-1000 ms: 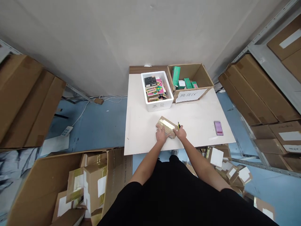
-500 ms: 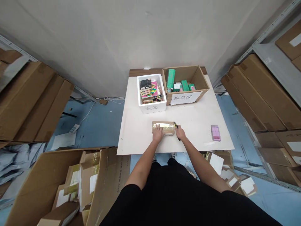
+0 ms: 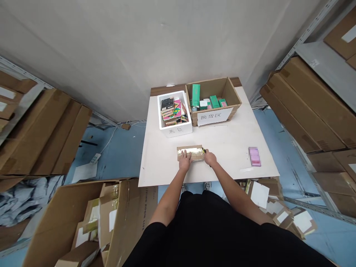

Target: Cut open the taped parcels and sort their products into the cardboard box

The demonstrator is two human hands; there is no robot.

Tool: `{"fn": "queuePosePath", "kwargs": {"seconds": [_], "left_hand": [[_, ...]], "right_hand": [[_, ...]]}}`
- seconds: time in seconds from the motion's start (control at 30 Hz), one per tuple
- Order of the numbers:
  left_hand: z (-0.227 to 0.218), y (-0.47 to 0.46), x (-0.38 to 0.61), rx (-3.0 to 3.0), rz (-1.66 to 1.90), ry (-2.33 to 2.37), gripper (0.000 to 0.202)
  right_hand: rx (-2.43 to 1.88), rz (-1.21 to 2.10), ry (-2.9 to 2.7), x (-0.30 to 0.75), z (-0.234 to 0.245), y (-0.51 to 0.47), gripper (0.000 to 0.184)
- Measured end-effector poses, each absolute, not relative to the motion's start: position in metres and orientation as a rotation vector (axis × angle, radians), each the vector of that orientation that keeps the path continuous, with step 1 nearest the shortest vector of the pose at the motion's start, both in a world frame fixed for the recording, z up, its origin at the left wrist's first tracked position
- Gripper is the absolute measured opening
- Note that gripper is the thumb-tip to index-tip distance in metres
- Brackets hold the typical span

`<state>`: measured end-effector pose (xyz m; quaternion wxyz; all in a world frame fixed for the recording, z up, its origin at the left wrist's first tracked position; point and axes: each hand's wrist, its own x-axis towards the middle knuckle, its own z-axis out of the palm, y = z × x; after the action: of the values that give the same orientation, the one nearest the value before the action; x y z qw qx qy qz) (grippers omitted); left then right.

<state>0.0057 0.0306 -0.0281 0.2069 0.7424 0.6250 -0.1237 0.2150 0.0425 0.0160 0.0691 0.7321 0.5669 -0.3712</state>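
Note:
A small taped cardboard parcel [image 3: 191,152] lies flat near the front of the white table [image 3: 228,142]. My left hand [image 3: 184,162] rests on the parcel's left part with its fingers spread flat. At the parcel's right end my right hand [image 3: 209,158] is closed round a black and yellow cutter [image 3: 204,151], whose tip touches the parcel.
A white foam box [image 3: 175,128] of coloured packets and an open carton [image 3: 213,111] of green boxes with a paper label stand at the table's back. A pink item [image 3: 254,156] lies at the right. Cartons of parcels [image 3: 91,222] fill the floor at left and right, shelving on both sides.
The parcel has turned from a slant to lie square to the table edge. My left hand flattened on top of it and my right hand brought the cutter to its right end.

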Motion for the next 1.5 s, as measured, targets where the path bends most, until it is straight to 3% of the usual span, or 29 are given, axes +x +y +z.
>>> {"fn": "queuePosePath", "kwargs": {"seconds": [0.6, 0.7, 0.9, 1.0, 1.17, 1.5], "left_hand": [[-0.028, 0.031, 0.003, 2.073, -0.350, 1.740, 0.067], [-0.020, 0.039, 0.004, 2.077, -0.360, 1.741, 0.065], [-0.005, 0.061, -0.010, 2.127, -0.238, 1.688, 0.042], [-0.007, 0.059, -0.019, 2.060, -0.281, 1.710, 0.051], [-0.018, 0.045, -0.027, 1.980, -0.359, 1.816, 0.067], [-0.003, 0.061, -0.027, 1.943, -0.355, 1.841, 0.065]], "right_hand": [[2.113, -1.333, 1.555, 0.238, 0.029, 0.029, 0.027], [2.263, -1.385, 1.516, 0.245, 0.031, 0.022, 0.028], [2.697, -1.405, 1.321, 0.195, 0.011, 0.007, 0.049], [2.763, -1.268, 1.272, 0.168, -0.002, 0.017, 0.064], [2.750, -1.258, 1.304, 0.174, -0.007, 0.070, 0.072], [2.683, -1.426, 1.275, 0.191, -0.010, 0.107, 0.079]]}}
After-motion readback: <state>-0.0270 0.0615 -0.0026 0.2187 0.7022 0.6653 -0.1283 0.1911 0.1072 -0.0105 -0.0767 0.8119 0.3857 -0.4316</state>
